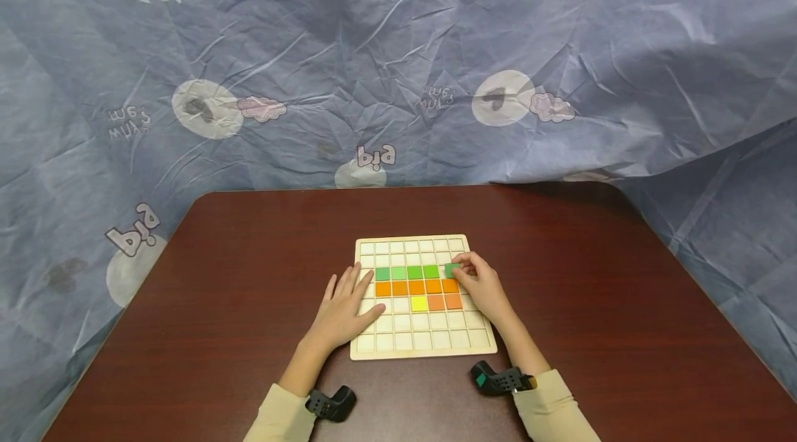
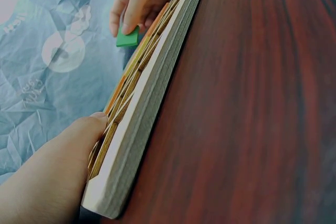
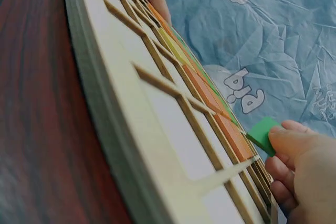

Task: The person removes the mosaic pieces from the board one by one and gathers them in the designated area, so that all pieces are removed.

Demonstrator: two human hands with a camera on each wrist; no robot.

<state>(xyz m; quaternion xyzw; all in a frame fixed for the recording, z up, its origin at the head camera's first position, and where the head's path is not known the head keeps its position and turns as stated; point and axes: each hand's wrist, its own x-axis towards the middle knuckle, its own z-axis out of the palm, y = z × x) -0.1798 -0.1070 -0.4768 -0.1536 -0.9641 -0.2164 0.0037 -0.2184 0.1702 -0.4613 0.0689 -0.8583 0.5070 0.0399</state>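
Observation:
A pale wooden grid board (image 1: 411, 344) lies on the table, with square cells cut into it. Green tiles (image 1: 414, 272) fill part of one row, orange tiles (image 1: 416, 288) the row below, and a yellow tile (image 1: 419, 304) sits beside two lighter orange ones. Between thumb and fingers, my right hand (image 1: 484, 288) pinches a green tile (image 3: 262, 134), tilted just above the right end of the green row. My left hand (image 1: 342, 310) rests with spread fingers on the board's left edge; its thumb (image 2: 94, 124) touches the near side.
Dark reddish-brown table (image 1: 261, 241) surrounds the board. Behind it hangs a wrinkled blue cloth (image 1: 386, 68) with printed letters and round shapes. Each wrist wears a black camera mount (image 1: 333, 404), close above the tabletop.

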